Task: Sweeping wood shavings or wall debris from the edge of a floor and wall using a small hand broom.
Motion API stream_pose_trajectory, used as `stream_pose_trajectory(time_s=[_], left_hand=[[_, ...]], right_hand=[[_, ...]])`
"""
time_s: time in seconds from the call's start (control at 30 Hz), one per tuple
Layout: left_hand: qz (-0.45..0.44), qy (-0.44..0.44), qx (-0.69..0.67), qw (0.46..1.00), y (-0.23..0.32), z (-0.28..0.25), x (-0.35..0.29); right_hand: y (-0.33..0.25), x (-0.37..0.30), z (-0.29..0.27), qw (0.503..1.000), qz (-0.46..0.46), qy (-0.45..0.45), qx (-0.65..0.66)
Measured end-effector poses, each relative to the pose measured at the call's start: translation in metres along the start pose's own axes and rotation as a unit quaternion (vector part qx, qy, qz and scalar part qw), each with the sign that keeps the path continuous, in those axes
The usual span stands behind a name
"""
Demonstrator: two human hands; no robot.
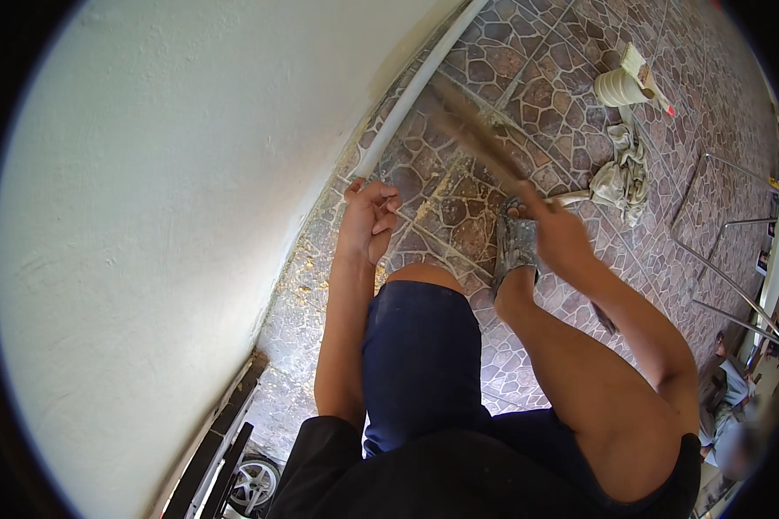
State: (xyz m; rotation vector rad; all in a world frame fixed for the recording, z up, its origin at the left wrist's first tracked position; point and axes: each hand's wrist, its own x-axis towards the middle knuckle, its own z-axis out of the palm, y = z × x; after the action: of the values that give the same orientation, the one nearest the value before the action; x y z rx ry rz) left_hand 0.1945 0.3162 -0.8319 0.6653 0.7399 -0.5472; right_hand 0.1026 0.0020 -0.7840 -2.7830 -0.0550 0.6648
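Observation:
My right hand grips the near end of a long brown stick-like tool, wooden in look. Motion smears its far end, so its exact kind cannot be told. On the left, my left hand is palm up beside the wall, fingers loosely curled and apart, with nothing visible in them. The thumb tip is at the near end of a white pipe, which lies along the foot of the wall. Between my hands, yellowish crumbs are scattered over the stone-patterned floor.
A pale wall fills the left. At the far right stand a cream tub with a paintbrush and a crumpled rag. Metal rods and another person are farther right. A spoked wheel shows lower left.

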Motion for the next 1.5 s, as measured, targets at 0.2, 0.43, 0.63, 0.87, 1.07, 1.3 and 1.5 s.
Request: stream_pose_trajectory(time_s=[0.2, 0.43, 0.63, 0.87, 1.07, 1.3, 1.5], left_hand=[[-0.007, -0.022, 0.006, 1.0, 0.003, 0.001, 0.004], [-0.027, -0.002, -0.007, 1.0, 0.012, -0.01, 0.014], [-0.015, 0.003, -0.003, 1.0, 0.011, -0.008, 0.013], [0.007, 0.018, 0.018, 1.0, 0.001, 0.01, 0.0], [-0.007, -0.017, -0.002, 1.0, 0.008, -0.008, 0.004], [-0.01, -0.002, 0.014, 1.0, 0.004, 0.003, 0.001], [-0.012, -0.006, 0.008, 1.0, 0.001, -0.001, 0.01]], right_hand=[[-0.076, 0.0, 0.07, 0.979, -0.191, -0.061, 0.024], [-0.026, -0.035, 0.001, 0.949, -0.258, -0.179, -0.013], [0.02, -0.03, -0.012, 0.995, -0.055, -0.081, 0.005], [-0.05, 0.004, 0.063, 0.991, -0.109, 0.012, 0.079], [-0.031, -0.026, 0.024, 0.955, -0.241, -0.153, 0.08], [0.007, -0.031, 0.003, 0.998, -0.035, -0.051, 0.02], [-0.06, -0.002, 0.066, 0.987, -0.144, -0.016, 0.064]])
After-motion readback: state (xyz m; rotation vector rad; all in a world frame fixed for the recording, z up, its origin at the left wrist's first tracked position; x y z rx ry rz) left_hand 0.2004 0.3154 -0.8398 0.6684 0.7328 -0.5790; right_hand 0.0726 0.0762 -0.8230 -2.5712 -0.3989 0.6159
